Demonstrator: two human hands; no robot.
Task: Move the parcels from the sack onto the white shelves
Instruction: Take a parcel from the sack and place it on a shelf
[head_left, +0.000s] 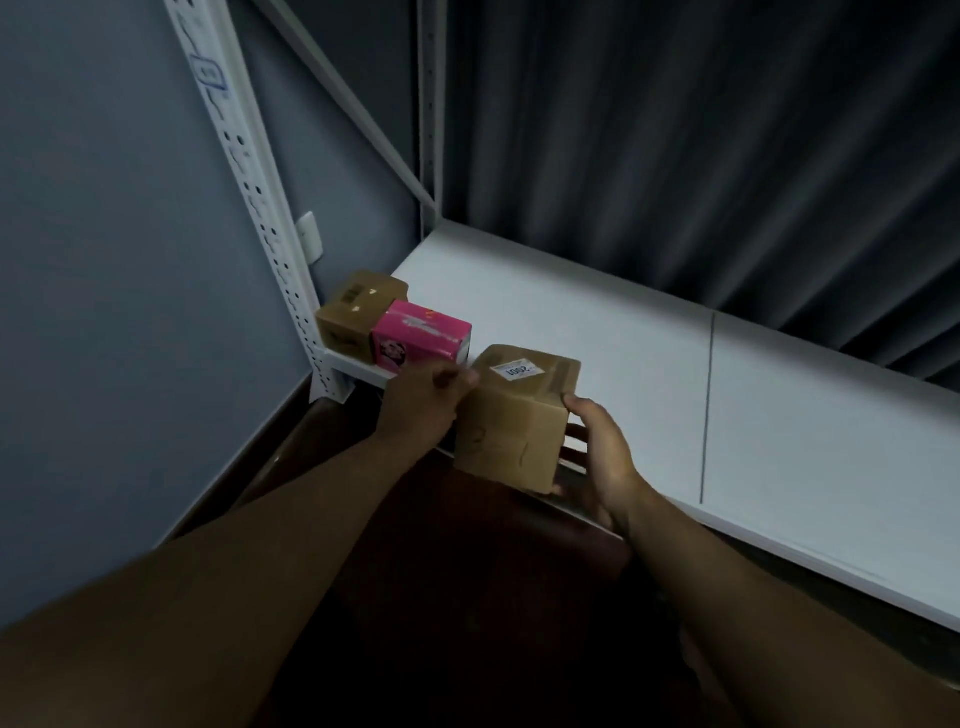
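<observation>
Cardboard parcel — both hands, shelf edge

1. Two bare forearms reach in from the near edge; no sleeves show on either.
2. The left hand wears no glove, ring or watch.
3. The right hand is likewise bare, with nothing at the wrist.
4. The dim light hides any finer marks.

A storeroom is suggested: a white slotted-steel shelf rack is seen at upper left, parcels stacked beside bare grey walls.
</observation>
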